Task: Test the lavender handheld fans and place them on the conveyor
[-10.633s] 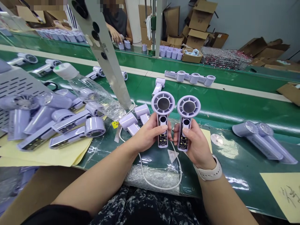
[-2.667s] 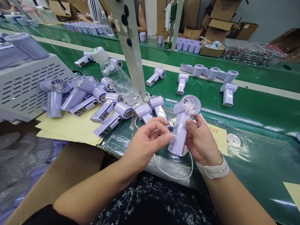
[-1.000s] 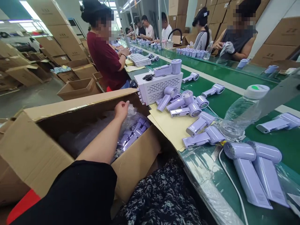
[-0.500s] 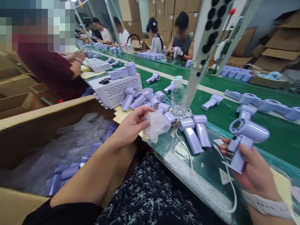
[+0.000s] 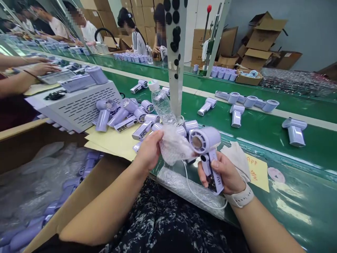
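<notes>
My right hand (image 5: pixel 223 174) grips the handle of a lilac handheld fan (image 5: pixel 206 149), its round head tilted up and to the left, circuit board showing on the handle. My left hand (image 5: pixel 150 149) is closed on a crumpled clear plastic bag (image 5: pixel 173 144) that touches the fan's head. Both hands hover over the near edge of the green bench (image 5: pixel 289 196). A white cable (image 5: pixel 195 195) loops below them over a strip of bubble wrap (image 5: pixel 181 182).
Several lilac fans (image 5: pixel 123 117) lie on yellow paper (image 5: pixel 113 140) left of a water bottle (image 5: pixel 162 103) and a metal post (image 5: pixel 175 52). A white vented box (image 5: pixel 76 102) stands farther left. An open carton (image 5: pixel 52 189) of bagged fans sits at my left. More fans (image 5: pixel 295 130) lie on the belt; other people work beyond.
My view has swung right, back over the bench. My left hand brought the plastic bag up against the fan, and my right hand moved the fan inward to meet it.
</notes>
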{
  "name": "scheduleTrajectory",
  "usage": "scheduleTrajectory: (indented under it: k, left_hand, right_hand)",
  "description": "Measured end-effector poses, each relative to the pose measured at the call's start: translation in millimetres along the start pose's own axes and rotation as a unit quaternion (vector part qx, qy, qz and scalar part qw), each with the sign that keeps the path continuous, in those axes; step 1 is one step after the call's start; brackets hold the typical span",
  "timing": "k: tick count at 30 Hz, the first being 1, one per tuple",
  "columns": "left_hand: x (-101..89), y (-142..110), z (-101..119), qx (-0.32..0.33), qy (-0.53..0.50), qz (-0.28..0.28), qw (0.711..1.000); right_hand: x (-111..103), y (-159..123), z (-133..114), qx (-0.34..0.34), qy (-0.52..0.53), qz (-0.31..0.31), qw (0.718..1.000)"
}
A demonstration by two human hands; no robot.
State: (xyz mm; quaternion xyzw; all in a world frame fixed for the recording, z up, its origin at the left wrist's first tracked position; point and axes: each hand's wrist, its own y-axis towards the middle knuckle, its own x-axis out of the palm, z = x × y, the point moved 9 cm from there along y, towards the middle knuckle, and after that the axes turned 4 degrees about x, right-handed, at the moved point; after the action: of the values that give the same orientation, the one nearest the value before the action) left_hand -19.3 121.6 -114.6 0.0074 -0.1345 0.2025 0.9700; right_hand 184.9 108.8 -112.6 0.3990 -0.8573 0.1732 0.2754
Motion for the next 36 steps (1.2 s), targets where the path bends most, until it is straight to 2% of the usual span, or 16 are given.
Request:
scheduleTrajectory:
  k: [2,4,6,8,9,11,13,15,19,22,25,28,30,32,34,36]
  left_hand:
    - [-21.4,-0.6,5.4,0.011,0.042,0.034,0.998]
    - [-36.4,-13.6,34.4,0.143,0.131,0.083,0.977]
    - [-19.2,-44.0,69.3,0.340,0.267,0.063,0.899]
    - [20.5,-70.5,74.4,0.435,0.388,-0.047,0.811]
    - [35.2,-74.2,67.5,0.419,0.417,-0.104,0.799]
    - [47.2,-67.2,51.2,0.315,0.420,-0.174,0.833]
    - [43.1,-53.9,38.1,0.182,0.362,-0.193,0.894]
    - [34.7,-43.9,27.2,0.071,0.312,-0.195,0.927]
    - [23.4,-34.8,7.0,-0.016,0.308,-0.204,0.929]
    - [16.7,-33.7,-22.5,-0.085,0.266,-0.210,0.937]
    - [4.4,-30.8,-40.4,-0.110,0.239,-0.170,0.950]
    - [-4.8,-29.1,-37.2,-0.075,0.234,-0.135,0.960]
    - [-2.9,-29.5,-19.7,0.023,0.288,-0.135,0.948]
    - [7.8,-36.4,4.5,0.177,0.383,-0.147,0.895]
    - [26.2,-53.5,22.6,0.335,0.461,-0.173,0.803]
    - [45.7,-78.0,31.2,0.466,0.489,-0.215,0.705]
  right_hand:
    - [-1.7,-0.8,-3.8,-0.009,0.019,0.006,1.000]
    - [-0.3,-0.8,-3.8,-0.006,0.027,0.010,1.000]
    - [4.5,0.2,0.2,0.009,0.023,0.007,1.000]
    - [10.6,1.0,5.0,0.022,0.017,-0.003,1.000]
    - [13.1,0.8,6.6,0.027,0.014,-0.008,1.000]
    - [13.7,-1.3,6.5,0.028,0.004,-0.011,1.000]
    - [7.5,-5.6,0.2,0.013,-0.026,0.003,1.000]
    - [0.5,-10.6,-9.5,-0.009,-0.079,0.016,0.997]
    - [-1.9,-12.7,-18.5,-0.029,-0.225,0.016,0.974]
    - [-4.4,-6.7,-19.1,-0.049,-0.407,0.086,0.908]
    - [-6.6,-1.3,-14.0,-0.023,-0.589,0.167,0.791]
    - [-3.1,1.6,-4.7,0.029,-0.704,0.190,0.684]
    - [4.6,2.6,2.5,0.051,-0.759,0.178,0.624]
    - [15.9,2.9,8.3,0.053,-0.804,0.165,0.568]
    - [26.9,2.7,13.1,0.045,-0.835,0.156,0.526]
    - [32.5,2.5,16.0,0.042,-0.843,0.149,0.515]
